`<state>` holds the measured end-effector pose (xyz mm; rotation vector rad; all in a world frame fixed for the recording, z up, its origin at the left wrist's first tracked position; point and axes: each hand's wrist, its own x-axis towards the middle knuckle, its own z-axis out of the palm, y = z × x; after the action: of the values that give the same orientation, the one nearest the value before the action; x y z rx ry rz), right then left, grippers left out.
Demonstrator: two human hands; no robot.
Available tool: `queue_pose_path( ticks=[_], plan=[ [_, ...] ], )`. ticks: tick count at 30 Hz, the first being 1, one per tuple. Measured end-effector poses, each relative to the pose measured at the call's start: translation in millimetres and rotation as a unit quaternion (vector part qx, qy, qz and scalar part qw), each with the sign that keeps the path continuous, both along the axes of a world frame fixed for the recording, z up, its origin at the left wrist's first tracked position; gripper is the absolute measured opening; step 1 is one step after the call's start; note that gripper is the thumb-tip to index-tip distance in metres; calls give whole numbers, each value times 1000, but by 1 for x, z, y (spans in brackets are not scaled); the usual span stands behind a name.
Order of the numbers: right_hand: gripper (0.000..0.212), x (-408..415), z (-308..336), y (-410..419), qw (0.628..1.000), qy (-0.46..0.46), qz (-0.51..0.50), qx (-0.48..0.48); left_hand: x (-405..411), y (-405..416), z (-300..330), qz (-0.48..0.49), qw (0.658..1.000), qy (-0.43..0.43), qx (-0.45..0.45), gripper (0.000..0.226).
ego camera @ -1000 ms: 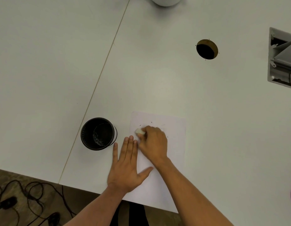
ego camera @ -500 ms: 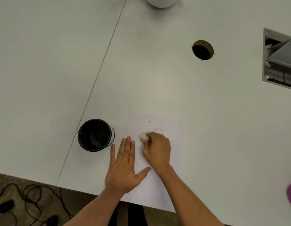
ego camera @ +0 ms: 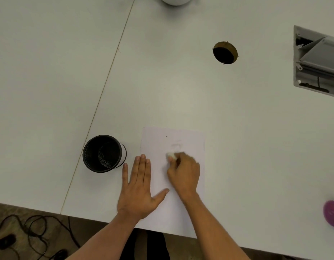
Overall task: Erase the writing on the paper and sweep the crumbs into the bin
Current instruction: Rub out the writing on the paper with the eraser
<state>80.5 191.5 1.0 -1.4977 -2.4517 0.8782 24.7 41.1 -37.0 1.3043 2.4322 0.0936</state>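
Counter (ego camera: 181, 87): white top filling most of the view, a seam (ego camera: 108, 81) running diagonally down its left part
Cable hole (ego camera: 225, 52): sitting open toward the far right
Floor (ego camera: 31, 231): showing brown below the near edge, black cables (ego camera: 35, 228) lying on it
Paper (ego camera: 183, 139): lying flat at the near edge, faint marks showing
Bin (ego camera: 104, 153): standing left of the paper
Left hand (ego camera: 139, 192): lying flat, fingers spread, pressing on the paper's left edge
Right hand (ego camera: 184, 175): pinching a white eraser (ego camera: 171, 156) against the paper

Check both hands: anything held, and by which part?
Right hand pinches a white eraser by its near end; the far end pokes out past the fingertips onto the paper. Left hand holds nothing, lying flat across the paper's left edge.
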Motion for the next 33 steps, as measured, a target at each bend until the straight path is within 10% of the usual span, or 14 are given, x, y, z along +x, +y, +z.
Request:
queue_pose_path(
  ticks=[33],
  plan=[
    [19,-24,-1,57,999,14,-35,7,-1,0,1,3,1000,-5,-7,104]
  ],
)
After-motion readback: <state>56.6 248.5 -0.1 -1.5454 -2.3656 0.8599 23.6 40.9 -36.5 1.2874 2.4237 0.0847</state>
